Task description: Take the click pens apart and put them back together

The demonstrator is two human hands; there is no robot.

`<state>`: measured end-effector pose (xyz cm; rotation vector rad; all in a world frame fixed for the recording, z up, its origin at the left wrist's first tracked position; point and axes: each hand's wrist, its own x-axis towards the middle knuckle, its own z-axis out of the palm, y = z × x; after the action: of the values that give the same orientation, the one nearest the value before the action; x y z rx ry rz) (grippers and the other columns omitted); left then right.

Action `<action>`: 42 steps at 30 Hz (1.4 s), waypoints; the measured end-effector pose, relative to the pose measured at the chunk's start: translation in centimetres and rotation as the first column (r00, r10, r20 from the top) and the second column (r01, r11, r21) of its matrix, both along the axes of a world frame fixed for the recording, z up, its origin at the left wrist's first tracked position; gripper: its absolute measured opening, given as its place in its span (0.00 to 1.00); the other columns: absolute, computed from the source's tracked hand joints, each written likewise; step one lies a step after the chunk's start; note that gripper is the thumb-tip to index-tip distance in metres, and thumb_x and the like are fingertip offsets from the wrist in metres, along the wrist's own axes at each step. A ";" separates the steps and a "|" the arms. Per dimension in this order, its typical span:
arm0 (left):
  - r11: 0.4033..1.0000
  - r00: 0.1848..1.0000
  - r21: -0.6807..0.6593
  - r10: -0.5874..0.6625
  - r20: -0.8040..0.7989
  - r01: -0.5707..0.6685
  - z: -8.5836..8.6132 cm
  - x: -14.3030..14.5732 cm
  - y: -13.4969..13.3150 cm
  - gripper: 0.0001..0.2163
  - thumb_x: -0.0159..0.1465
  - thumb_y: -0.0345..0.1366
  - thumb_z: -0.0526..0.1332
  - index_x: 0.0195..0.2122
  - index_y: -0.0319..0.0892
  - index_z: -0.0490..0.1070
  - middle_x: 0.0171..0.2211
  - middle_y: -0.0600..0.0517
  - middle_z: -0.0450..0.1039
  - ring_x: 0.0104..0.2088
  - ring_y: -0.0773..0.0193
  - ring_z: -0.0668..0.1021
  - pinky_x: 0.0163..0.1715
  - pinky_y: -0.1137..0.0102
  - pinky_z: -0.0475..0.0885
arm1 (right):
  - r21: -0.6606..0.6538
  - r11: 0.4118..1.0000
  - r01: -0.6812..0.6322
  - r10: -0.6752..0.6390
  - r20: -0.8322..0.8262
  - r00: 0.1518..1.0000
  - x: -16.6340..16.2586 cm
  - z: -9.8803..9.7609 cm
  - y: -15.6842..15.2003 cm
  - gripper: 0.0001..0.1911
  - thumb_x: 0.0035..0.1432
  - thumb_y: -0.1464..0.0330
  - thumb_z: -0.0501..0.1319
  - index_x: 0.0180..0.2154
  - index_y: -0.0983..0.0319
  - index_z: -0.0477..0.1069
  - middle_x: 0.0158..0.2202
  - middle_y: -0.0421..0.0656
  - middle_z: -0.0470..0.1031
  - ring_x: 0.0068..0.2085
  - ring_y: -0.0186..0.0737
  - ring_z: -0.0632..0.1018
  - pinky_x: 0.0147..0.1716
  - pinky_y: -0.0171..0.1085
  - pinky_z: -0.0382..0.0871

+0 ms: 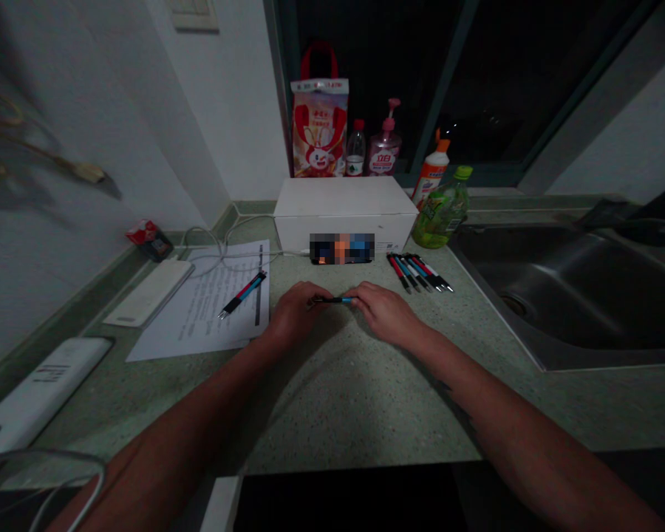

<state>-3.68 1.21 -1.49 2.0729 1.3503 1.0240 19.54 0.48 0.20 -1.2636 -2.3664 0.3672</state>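
Observation:
Between my two hands a slim black and blue pen (338, 300) lies level, just above or on the counter (343, 399). My left hand (296, 310) is closed on its dark end, and the fingers of my right hand (382, 310) pinch its blue end. To the right is a row of several pens (418, 273) with red, blue and black barrels, side by side. On a printed sheet (199, 310) at the left rest a couple more pens (242, 295). A phone (342, 250) with a blurred screen leans against the white box (343, 198) behind my hands.
A steel sink (576, 295) is set into the counter at right. Bottles, including a green one (443, 210), and a red bag (320, 129) stand behind the box. At left are a white slab (149, 292), a long white device (38, 391) and a cable (222, 251).

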 end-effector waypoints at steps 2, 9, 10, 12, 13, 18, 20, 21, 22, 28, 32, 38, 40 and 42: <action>0.999 1.000 0.030 -0.010 -0.003 0.010 -0.1 0.0 0.0 0.06 0.62 0.29 0.67 0.37 0.47 0.81 0.35 0.52 0.81 0.37 0.59 0.80 0.42 0.64 0.76 | -0.011 1.000 0.018 -0.018 -0.014 1.000 -0.1 0.0 0.0 0.11 0.71 0.71 0.60 0.51 0.60 0.77 0.47 0.48 0.81 0.47 0.45 0.80 0.45 0.41 0.71; 0.995 0.988 -0.092 0.038 0.153 -0.024 0.3 0.3 -0.1 0.06 0.62 0.36 0.69 0.40 0.44 0.78 0.34 0.52 0.81 0.35 0.59 0.81 0.40 0.65 0.76 | 0.017 0.999 0.028 -0.028 0.003 1.000 0.0 0.4 -0.1 0.08 0.72 0.69 0.60 0.48 0.60 0.78 0.44 0.47 0.81 0.46 0.45 0.80 0.44 0.40 0.69; 0.989 0.985 -0.149 0.050 0.166 -0.026 0.4 0.3 -0.2 0.06 0.64 0.38 0.68 0.40 0.44 0.78 0.32 0.52 0.81 0.34 0.59 0.81 0.38 0.65 0.76 | 0.025 0.999 0.035 -0.035 0.005 0.999 0.0 0.5 -0.1 0.08 0.72 0.69 0.60 0.48 0.60 0.78 0.44 0.47 0.81 0.46 0.45 0.80 0.44 0.40 0.69; 0.978 0.984 -0.207 0.057 0.169 -0.021 0.7 0.3 -0.2 0.06 0.66 0.40 0.65 0.36 0.44 0.77 0.29 0.53 0.80 0.32 0.59 0.81 0.37 0.65 0.75 | 0.033 0.999 0.039 -0.039 0.011 0.999 0.1 0.5 -0.1 0.08 0.72 0.69 0.61 0.48 0.60 0.78 0.43 0.47 0.81 0.46 0.45 0.80 0.44 0.40 0.68; 0.978 0.984 -0.206 0.054 0.167 -0.018 0.8 0.3 -0.2 0.06 0.65 0.40 0.65 0.34 0.44 0.77 0.30 0.52 0.81 0.33 0.59 0.82 0.38 0.65 0.75 | 0.034 0.999 0.038 -0.038 0.012 0.999 0.0 0.5 -0.1 0.08 0.72 0.69 0.61 0.48 0.60 0.78 0.43 0.47 0.81 0.46 0.45 0.80 0.44 0.39 0.68; 0.976 0.975 -0.216 0.056 0.216 -0.008 0.8 0.4 -0.2 0.07 0.63 0.40 0.66 0.39 0.44 0.77 0.31 0.53 0.81 0.33 0.59 0.82 0.37 0.65 0.77 | 0.033 0.999 0.040 -0.041 0.016 0.999 -0.1 0.4 -0.1 0.09 0.72 0.68 0.61 0.48 0.61 0.78 0.43 0.47 0.81 0.45 0.45 0.80 0.44 0.39 0.68; 0.977 0.979 -0.213 0.040 0.201 0.004 0.6 0.5 -0.2 0.06 0.64 0.41 0.65 0.37 0.44 0.77 0.31 0.52 0.81 0.34 0.59 0.82 0.38 0.64 0.77 | 0.031 0.999 0.042 -0.043 0.024 0.999 -0.1 0.4 -0.1 0.09 0.72 0.68 0.61 0.48 0.61 0.78 0.43 0.47 0.81 0.45 0.45 0.80 0.43 0.39 0.68; 0.980 0.979 -0.199 0.039 0.199 0.002 0.6 0.5 -0.3 0.06 0.63 0.40 0.66 0.36 0.44 0.76 0.33 0.52 0.82 0.35 0.59 0.82 0.39 0.64 0.77 | 0.029 0.999 0.043 -0.044 0.025 0.999 -0.1 0.4 -0.1 0.09 0.72 0.68 0.60 0.48 0.60 0.78 0.43 0.47 0.81 0.45 0.45 0.80 0.43 0.39 0.68; 0.981 0.977 -0.192 0.045 0.210 -0.004 0.5 0.5 -0.3 0.06 0.62 0.39 0.66 0.37 0.44 0.76 0.34 0.51 0.82 0.36 0.59 0.82 0.40 0.64 0.77 | 0.027 0.999 0.042 -0.043 0.025 0.999 -0.1 0.4 -0.1 0.09 0.72 0.68 0.60 0.48 0.60 0.78 0.43 0.47 0.81 0.45 0.45 0.80 0.43 0.39 0.69; 0.974 0.977 -0.226 0.054 0.208 -0.005 0.6 0.7 -0.3 0.05 0.64 0.39 0.65 0.37 0.43 0.76 0.34 0.51 0.82 0.35 0.59 0.83 0.40 0.64 0.78 | 0.038 0.999 0.035 -0.036 0.016 0.999 -0.1 0.4 -0.1 0.09 0.72 0.67 0.60 0.48 0.60 0.78 0.44 0.48 0.81 0.45 0.46 0.80 0.43 0.40 0.69; 0.972 0.972 -0.235 0.061 0.225 -0.006 0.8 0.7 -0.4 0.06 0.65 0.39 0.65 0.39 0.44 0.76 0.33 0.51 0.82 0.35 0.59 0.83 0.39 0.64 0.78 | 0.038 0.999 0.038 -0.039 0.010 0.999 -0.1 0.4 -0.2 0.09 0.73 0.68 0.60 0.48 0.59 0.78 0.44 0.47 0.82 0.45 0.45 0.80 0.43 0.40 0.69; 0.973 0.972 -0.230 0.055 0.229 -0.001 1.0 0.7 -0.6 0.06 0.65 0.40 0.65 0.40 0.44 0.76 0.35 0.51 0.82 0.36 0.59 0.83 0.40 0.64 0.77 | 0.029 0.999 0.033 -0.034 0.025 0.999 -0.2 0.4 -0.2 0.09 0.73 0.67 0.60 0.48 0.60 0.78 0.44 0.48 0.82 0.45 0.45 0.80 0.44 0.40 0.69; 0.972 0.974 -0.236 0.055 0.218 -0.002 0.9 0.7 -0.6 0.06 0.65 0.40 0.65 0.38 0.44 0.76 0.33 0.51 0.82 0.35 0.59 0.82 0.40 0.64 0.77 | 0.030 0.999 0.033 -0.034 0.033 0.999 -0.2 0.4 -0.2 0.10 0.73 0.67 0.59 0.48 0.60 0.78 0.44 0.47 0.81 0.45 0.45 0.80 0.44 0.40 0.69; 0.978 0.975 -0.209 0.065 0.210 -0.021 0.9 0.8 -0.5 0.06 0.63 0.39 0.67 0.38 0.43 0.76 0.36 0.51 0.82 0.37 0.59 0.82 0.41 0.64 0.77 | 0.030 0.999 0.037 -0.038 0.038 0.999 -0.2 0.4 -0.2 0.10 0.73 0.67 0.59 0.48 0.60 0.78 0.43 0.47 0.81 0.45 0.45 0.80 0.43 0.39 0.68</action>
<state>-2.91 0.66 -0.62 1.7349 1.3337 1.0467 19.34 0.27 0.58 -1.3107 -2.3680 0.2976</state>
